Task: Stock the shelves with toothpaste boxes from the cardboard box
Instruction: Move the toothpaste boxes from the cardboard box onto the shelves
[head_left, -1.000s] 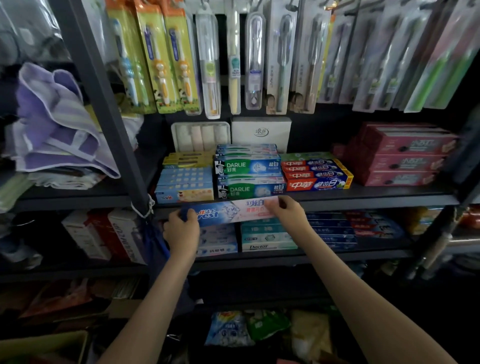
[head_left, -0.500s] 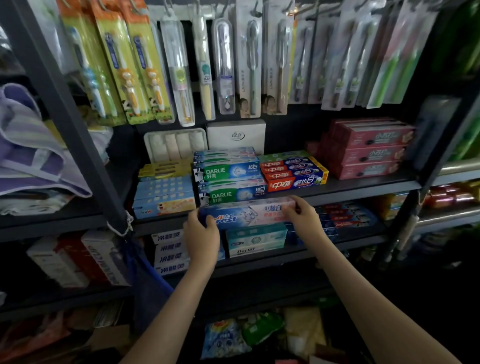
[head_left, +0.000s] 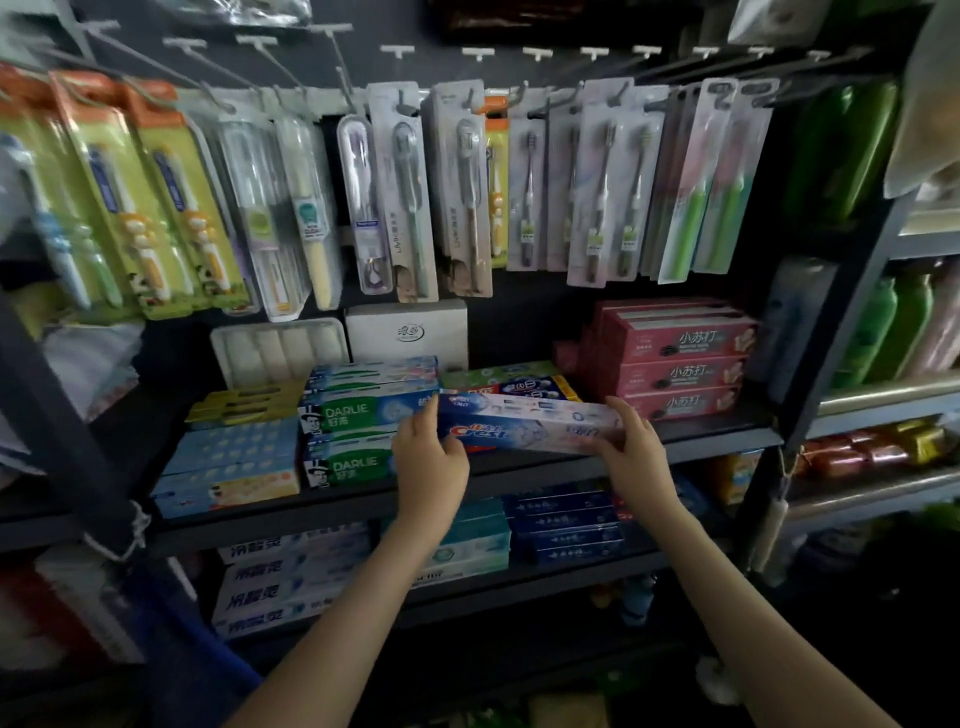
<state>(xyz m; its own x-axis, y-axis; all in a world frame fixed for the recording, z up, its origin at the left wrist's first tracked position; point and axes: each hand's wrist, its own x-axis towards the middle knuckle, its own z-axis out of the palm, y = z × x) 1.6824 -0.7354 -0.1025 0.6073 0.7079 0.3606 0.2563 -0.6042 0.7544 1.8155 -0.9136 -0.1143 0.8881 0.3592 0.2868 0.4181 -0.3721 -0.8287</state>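
I hold a blue, white and pink Crest toothpaste box (head_left: 524, 423) lengthwise between both hands. My left hand (head_left: 428, 460) grips its left end and my right hand (head_left: 636, 449) grips its right end. The box hangs level in front of the red and blue toothpaste stack (head_left: 511, 385) on the middle shelf (head_left: 545, 465), just right of the green Darlie boxes (head_left: 358, 415). The cardboard box is out of view.
Pink boxes (head_left: 680, 364) stack at the shelf's right, light blue boxes (head_left: 228, 462) at its left. Toothbrush packs (head_left: 415, 192) hang on hooks above. More toothpaste boxes (head_left: 566, 525) fill the lower shelf. A dark upright post (head_left: 841, 332) bounds the right side.
Both hands have lifted the Crest box from the lower shelf level up and to the right, to the front of the red and blue stack. The view has tilted upward.
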